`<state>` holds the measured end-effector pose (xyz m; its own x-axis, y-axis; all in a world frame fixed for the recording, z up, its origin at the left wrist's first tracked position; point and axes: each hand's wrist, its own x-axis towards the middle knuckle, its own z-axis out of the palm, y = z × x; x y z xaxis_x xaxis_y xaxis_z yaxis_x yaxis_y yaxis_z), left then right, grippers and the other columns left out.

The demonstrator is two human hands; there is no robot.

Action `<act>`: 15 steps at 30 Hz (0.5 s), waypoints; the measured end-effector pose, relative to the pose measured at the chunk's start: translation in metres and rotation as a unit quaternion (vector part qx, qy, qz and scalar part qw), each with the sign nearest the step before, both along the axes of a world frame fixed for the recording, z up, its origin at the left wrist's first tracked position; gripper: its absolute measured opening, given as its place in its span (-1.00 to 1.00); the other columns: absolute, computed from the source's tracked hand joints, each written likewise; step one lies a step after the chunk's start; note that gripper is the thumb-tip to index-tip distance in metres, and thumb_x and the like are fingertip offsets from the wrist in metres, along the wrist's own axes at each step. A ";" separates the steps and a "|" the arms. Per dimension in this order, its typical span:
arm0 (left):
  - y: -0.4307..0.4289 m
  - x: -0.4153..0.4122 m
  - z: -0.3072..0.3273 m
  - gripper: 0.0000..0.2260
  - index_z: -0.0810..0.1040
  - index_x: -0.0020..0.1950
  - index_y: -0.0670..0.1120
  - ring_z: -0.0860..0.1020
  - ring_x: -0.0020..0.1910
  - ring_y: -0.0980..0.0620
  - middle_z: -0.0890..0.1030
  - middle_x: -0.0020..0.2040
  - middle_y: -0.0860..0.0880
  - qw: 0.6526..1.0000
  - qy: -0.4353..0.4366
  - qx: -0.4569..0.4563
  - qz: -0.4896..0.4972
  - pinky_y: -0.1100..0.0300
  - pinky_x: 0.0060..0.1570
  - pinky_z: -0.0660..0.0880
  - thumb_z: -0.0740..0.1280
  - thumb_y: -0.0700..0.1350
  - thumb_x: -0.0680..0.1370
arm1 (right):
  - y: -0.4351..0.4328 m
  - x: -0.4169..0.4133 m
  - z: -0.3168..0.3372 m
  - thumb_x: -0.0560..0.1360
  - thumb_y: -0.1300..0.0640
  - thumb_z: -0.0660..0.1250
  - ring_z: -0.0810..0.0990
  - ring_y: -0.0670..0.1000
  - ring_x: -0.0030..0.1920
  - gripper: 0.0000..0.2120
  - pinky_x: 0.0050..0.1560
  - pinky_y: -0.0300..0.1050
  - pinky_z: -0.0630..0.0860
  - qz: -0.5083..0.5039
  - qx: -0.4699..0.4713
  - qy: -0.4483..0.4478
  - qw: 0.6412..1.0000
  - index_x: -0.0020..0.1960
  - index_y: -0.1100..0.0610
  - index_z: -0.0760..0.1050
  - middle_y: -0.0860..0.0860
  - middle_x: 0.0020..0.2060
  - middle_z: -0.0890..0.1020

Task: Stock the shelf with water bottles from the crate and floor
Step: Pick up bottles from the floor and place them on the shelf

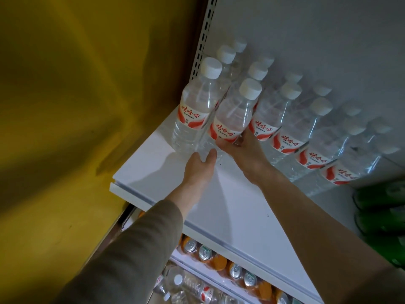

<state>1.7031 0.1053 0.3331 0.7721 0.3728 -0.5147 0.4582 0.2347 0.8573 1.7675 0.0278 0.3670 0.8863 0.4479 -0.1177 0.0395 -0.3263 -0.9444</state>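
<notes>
Right hand (238,148): gripping the front bottle (234,115) low, fingers curling round it.
Left hand (200,164): lying loose, fingertips touching its base.
Bottle: standing upright near shelf (230,205) left end, right hand nearer.

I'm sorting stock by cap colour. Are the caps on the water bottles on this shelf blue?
No, the water bottles standing on the shelf all have white caps.

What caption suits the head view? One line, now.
Right hand grips a water bottle on the white shelf, left hand at its base.
</notes>
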 end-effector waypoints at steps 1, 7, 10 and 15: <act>0.000 0.000 -0.001 -0.50 0.23 0.44 -0.17 0.33 0.39 -0.09 0.34 0.43 -0.11 1.000 -0.001 0.002 -0.001 0.10 0.32 0.30 0.13 0.07 0.59 | 0.000 0.001 0.000 0.42 0.34 0.39 0.56 -0.13 0.04 -0.58 0.13 -0.17 0.52 0.004 0.000 -0.001 1.000 0.10 -0.05 0.34 -0.15 -0.04 0.56; 0.001 -0.007 -0.005 -0.47 0.13 0.49 -0.15 0.23 0.46 -0.08 0.22 0.50 -0.09 1.000 -0.004 0.002 -0.005 0.11 0.37 0.22 0.11 0.07 0.60 | 0.003 -0.007 -0.004 0.44 0.26 0.39 0.56 -0.03 0.09 -0.71 0.18 -0.15 0.50 -0.040 -0.027 0.045 0.998 0.13 0.16 0.43 -0.01 0.04 0.60; 0.005 -0.028 -0.005 -0.60 0.30 0.41 -0.11 0.35 0.39 -0.05 0.38 0.41 -0.06 0.999 -0.039 0.015 0.034 0.17 0.29 0.29 0.14 0.00 0.61 | 0.000 -0.031 -0.005 0.45 0.19 0.39 0.58 0.02 -0.11 -0.73 -0.17 -0.25 0.48 -0.103 -0.038 0.040 0.993 0.08 0.26 0.43 0.14 -0.09 0.61; 0.005 -0.104 -0.032 -0.84 0.48 -0.14 0.01 0.57 -0.11 0.01 0.57 -0.16 -0.03 0.965 -0.095 -0.023 0.242 0.18 -0.01 0.50 0.21 -0.21 0.58 | -0.003 -0.120 -0.021 0.48 0.22 0.36 0.61 0.07 0.01 -0.75 0.14 -0.03 0.55 -0.174 0.035 0.056 0.982 0.15 0.22 0.46 0.10 -0.09 0.62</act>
